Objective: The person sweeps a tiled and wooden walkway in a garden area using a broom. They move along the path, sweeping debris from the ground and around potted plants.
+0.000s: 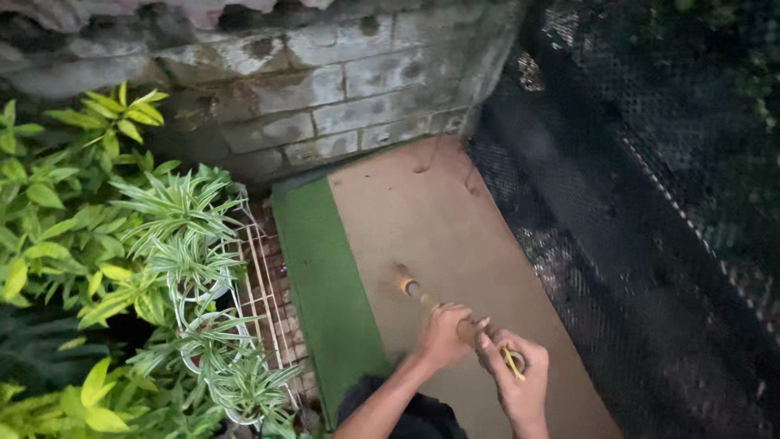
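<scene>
- Head view: a wooden-handled tool (pixel 422 299) with an orange-and-yellow band is seen grasped by the left hand (pixel 443 333), clenched around its shaft near the lower edge of the brown mat (pixel 422 219).
- The tool's far tip is pressed to the mat near its middle.
- The right hand (pixel 516 378) is shown closed just beside the left, a thin yellow strip (pixel 513 363) pinched in its fingers.
- A green strip of turf (pixel 321 276) is laid along the mat's left edge.
- Potted striped plants (pixel 191 268) are seen beyond the turf, a block wall (pixel 341 89) at the far edge, black netting (pixel 634 228) to the right.
</scene>
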